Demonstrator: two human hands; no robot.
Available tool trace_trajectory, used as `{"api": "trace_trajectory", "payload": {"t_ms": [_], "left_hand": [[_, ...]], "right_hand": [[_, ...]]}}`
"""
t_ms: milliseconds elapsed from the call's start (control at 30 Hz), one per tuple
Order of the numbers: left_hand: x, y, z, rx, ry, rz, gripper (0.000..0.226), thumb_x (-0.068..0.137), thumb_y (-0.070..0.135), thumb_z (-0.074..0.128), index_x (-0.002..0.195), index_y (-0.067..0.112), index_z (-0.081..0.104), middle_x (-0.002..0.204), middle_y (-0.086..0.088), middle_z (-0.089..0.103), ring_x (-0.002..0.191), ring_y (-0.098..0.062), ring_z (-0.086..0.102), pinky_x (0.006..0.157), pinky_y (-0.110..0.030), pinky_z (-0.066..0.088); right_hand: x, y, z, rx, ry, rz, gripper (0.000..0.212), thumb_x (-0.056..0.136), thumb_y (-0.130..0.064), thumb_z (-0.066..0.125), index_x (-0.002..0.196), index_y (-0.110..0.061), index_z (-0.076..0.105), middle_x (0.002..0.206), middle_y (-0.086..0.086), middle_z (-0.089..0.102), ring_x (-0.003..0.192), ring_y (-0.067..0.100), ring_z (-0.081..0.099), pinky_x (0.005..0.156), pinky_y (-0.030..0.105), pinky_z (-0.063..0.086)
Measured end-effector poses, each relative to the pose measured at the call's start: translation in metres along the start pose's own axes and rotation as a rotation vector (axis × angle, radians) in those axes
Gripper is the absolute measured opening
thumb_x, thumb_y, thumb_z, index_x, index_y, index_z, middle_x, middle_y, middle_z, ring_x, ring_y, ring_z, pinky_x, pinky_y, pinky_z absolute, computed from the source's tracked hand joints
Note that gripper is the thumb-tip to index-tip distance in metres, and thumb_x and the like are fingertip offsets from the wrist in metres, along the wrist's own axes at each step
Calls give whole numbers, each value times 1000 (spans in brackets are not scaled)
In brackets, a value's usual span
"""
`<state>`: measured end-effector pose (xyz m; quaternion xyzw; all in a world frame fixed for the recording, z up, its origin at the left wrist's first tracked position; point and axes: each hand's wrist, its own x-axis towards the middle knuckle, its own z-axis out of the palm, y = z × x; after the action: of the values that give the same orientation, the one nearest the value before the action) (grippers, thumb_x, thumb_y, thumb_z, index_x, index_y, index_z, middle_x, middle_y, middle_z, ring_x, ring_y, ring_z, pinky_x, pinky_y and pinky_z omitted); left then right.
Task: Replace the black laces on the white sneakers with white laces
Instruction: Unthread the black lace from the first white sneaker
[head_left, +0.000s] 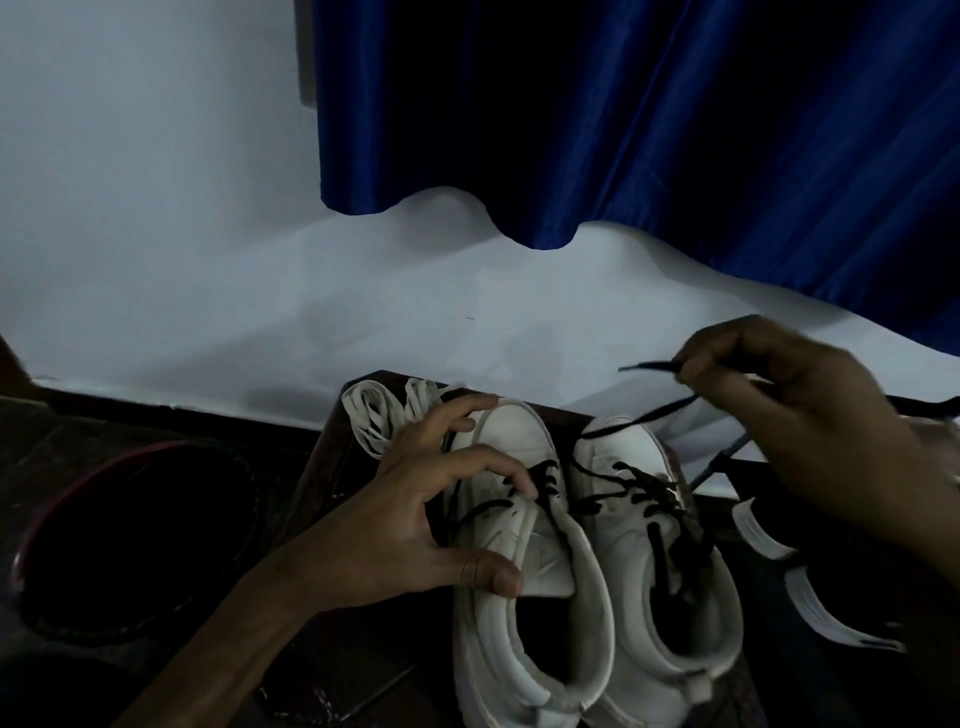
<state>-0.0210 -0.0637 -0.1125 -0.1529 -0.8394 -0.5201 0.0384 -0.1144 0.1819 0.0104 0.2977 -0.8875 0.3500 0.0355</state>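
Observation:
Two white sneakers stand side by side on a dark table, toes pointing away from me. My left hand (415, 519) rests spread over the left sneaker (524, 613), its thumb on the tongue and fingers on the toe. The right sneaker (670, 613) carries a loosened black lace (628, 488) through its eyelets. My right hand (795, 410) is raised above and to the right, pinching a free end of that black lace, which runs taut from the shoe. A bundle of white laces (379, 415) lies just beyond the left sneaker's toe.
A dark round basin with a red rim (130, 530) sits left of the shoes. Black-and-white shoes (810, 587) lie at the right. A blue curtain (649, 119) hangs over a white wall behind. A flat phone-like object (332, 696) lies near the table's front.

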Motion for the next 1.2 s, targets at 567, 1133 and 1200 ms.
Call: {"api": "trace_trajectory", "payload": {"t_ms": [567, 1133, 1200], "left_hand": [[10, 63, 44, 772, 377, -145, 19, 67, 53, 50, 83, 45, 57, 96, 22, 55, 92, -11, 61, 76, -32, 19], [26, 63, 30, -360, 350, -421, 13, 71, 1, 72, 73, 12, 65, 82, -14, 71, 81, -23, 65, 78, -32, 47], [27, 62, 32, -536, 414, -466, 11, 68, 6, 65, 76, 12, 70, 77, -13, 69, 81, -22, 63, 77, -31, 46]], "right_hand": [[2, 31, 59, 75, -460, -159, 18, 86, -18, 74, 101, -28, 75, 105, -7, 67, 95, 7, 63, 87, 29, 50], [2, 35, 65, 165, -421, -66, 24, 81, -11, 75, 96, -31, 75, 107, -4, 56, 94, 6, 56, 87, 21, 47], [2, 33, 63, 156, -427, -60, 24, 81, -11, 76, 96, -29, 75, 110, -3, 56, 97, 9, 57, 88, 21, 46]]}}
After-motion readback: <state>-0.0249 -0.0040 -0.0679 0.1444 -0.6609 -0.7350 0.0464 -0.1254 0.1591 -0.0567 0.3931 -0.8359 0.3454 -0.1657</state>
